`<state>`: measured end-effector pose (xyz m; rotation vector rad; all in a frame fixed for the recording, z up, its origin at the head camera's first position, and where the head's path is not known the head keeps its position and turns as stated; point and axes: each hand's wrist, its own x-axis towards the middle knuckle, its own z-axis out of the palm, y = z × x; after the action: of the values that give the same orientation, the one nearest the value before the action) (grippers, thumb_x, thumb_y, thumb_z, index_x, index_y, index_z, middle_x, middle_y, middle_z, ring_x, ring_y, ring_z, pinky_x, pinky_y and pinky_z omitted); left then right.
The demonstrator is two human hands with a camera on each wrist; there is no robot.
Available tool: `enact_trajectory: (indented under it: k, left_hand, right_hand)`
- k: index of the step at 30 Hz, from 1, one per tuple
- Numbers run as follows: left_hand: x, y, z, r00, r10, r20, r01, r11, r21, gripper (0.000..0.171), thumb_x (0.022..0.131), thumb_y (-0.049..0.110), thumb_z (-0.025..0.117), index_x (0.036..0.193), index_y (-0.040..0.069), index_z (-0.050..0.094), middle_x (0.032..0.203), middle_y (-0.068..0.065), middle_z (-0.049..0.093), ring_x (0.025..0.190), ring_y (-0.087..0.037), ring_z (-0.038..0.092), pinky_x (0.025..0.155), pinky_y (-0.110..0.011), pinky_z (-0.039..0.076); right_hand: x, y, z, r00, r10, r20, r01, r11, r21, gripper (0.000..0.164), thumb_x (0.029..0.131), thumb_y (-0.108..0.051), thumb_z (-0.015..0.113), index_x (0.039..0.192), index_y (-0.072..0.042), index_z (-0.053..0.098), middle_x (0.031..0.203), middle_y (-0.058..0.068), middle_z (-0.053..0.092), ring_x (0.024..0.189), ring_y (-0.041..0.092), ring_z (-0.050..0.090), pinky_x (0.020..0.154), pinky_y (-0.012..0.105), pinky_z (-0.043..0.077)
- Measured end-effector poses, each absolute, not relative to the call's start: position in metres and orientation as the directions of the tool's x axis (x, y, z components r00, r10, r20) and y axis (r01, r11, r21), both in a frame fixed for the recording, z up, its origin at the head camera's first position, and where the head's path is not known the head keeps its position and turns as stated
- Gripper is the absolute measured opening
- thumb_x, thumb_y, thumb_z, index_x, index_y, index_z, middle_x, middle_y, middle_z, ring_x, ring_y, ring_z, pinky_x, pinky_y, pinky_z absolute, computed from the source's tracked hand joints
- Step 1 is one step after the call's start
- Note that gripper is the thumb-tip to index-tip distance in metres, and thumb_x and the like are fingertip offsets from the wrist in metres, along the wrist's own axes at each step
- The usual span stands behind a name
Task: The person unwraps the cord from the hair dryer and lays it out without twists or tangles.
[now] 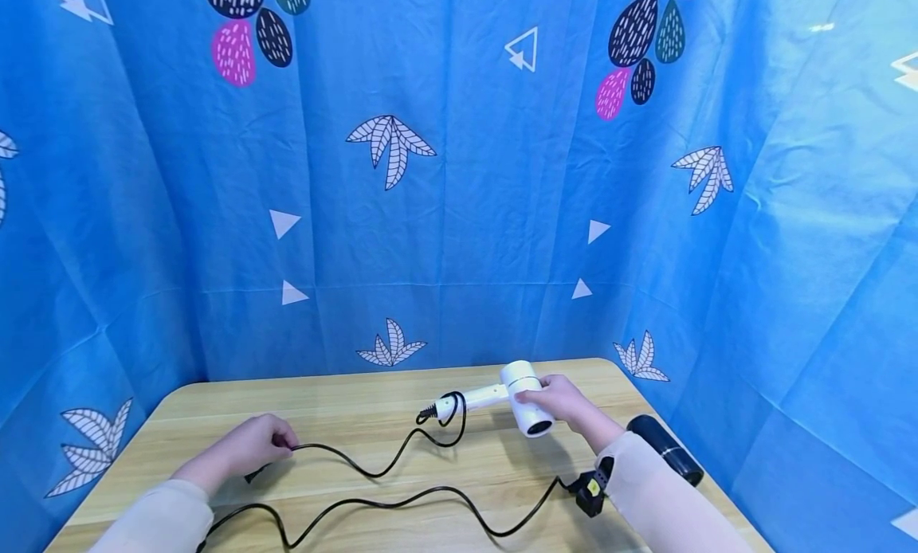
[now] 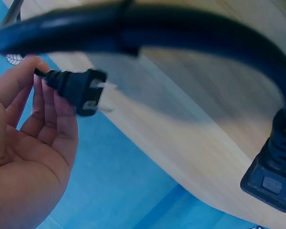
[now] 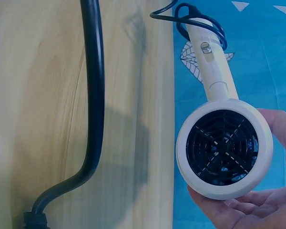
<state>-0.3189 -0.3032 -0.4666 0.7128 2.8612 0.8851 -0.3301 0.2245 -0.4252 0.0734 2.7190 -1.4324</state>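
Note:
A white hair dryer (image 1: pixel 529 402) is held by its barrel in my right hand (image 1: pixel 562 398), above the back right of the wooden table. Its handle points left, and black cord loops round the handle's end. The right wrist view shows the round dark grille (image 3: pixel 222 148), with thumb and fingers on either side of the barrel. At the left, my left hand (image 1: pixel 251 445) pinches the black cord (image 1: pixel 373 475) close to its plug (image 2: pixel 83 90). Two prongs of that plug stick out past the fingertips in the left wrist view. Between the hands the cord sags in a curve.
A dark cylinder (image 1: pixel 663 449) lies by the table's right edge, beside the right forearm. A second black cable (image 1: pixel 387 503) crosses the front of the table (image 1: pixel 344 409) between the wrist cameras. Blue patterned curtain (image 1: pixel 445 218) surrounds the table's back and sides.

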Motion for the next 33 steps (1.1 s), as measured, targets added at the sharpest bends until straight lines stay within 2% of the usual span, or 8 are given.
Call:
enact_trajectory:
  k: [7, 17, 27, 33]
  left_hand:
    - [-0.319, -0.303, -0.469, -0.895, 0.442, 0.064, 0.407, 0.747, 0.526, 0.008, 0.083, 0.005, 0.078, 0.087, 0.008, 0.072, 0.080, 0.005, 0.065, 0.072, -0.006, 0.054, 0.065, -0.027, 0.047]
    - [-0.318, -0.301, -0.471, -0.897, 0.435, 0.073, 0.407, 0.752, 0.518, 0.008, 0.082, 0.001, 0.076, 0.086, 0.005, 0.071, 0.078, 0.005, 0.063, 0.070, -0.006, 0.052, 0.063, -0.026, 0.046]
    - [-0.316, -0.292, -0.472, -0.928, 0.368, 0.055, 0.341, 0.782, 0.522, 0.011, 0.082, -0.001, 0.075, 0.086, 0.007, 0.070, 0.079, 0.005, 0.063, 0.073, -0.012, 0.054, 0.065, -0.028, 0.046]
    - [-0.315, -0.292, -0.473, -0.924, 0.381, 0.039, 0.343, 0.777, 0.529, 0.009, 0.082, -0.001, 0.074, 0.087, 0.006, 0.070, 0.080, 0.004, 0.063, 0.074, -0.012, 0.054, 0.066, -0.029, 0.047]
  right_hand:
    - [-0.328, 0.224, -0.423, -0.997, 0.009, -0.076, 0.067, 0.575, -0.815, 0.049, 0.084, -0.028, 0.079, 0.110, 0.010, 0.063, 0.091, 0.014, 0.068, 0.078, 0.024, 0.067, 0.068, 0.038, 0.057]
    - [-0.329, 0.224, -0.427, -0.997, 0.001, -0.075, 0.062, 0.569, -0.820, 0.049, 0.084, -0.027, 0.079, 0.109, 0.011, 0.063, 0.089, 0.013, 0.068, 0.076, 0.023, 0.067, 0.067, 0.038, 0.058]
    - [-0.327, 0.224, -0.423, -0.997, 0.012, -0.082, 0.075, 0.570, -0.819, 0.050, 0.083, -0.029, 0.079, 0.111, 0.010, 0.063, 0.091, 0.014, 0.068, 0.077, 0.023, 0.067, 0.068, 0.037, 0.057]
    - [-0.328, 0.223, -0.422, -0.996, 0.024, -0.090, 0.087, 0.573, -0.815, 0.052, 0.083, -0.029, 0.079, 0.113, 0.010, 0.062, 0.092, 0.014, 0.068, 0.079, 0.023, 0.067, 0.068, 0.036, 0.057]
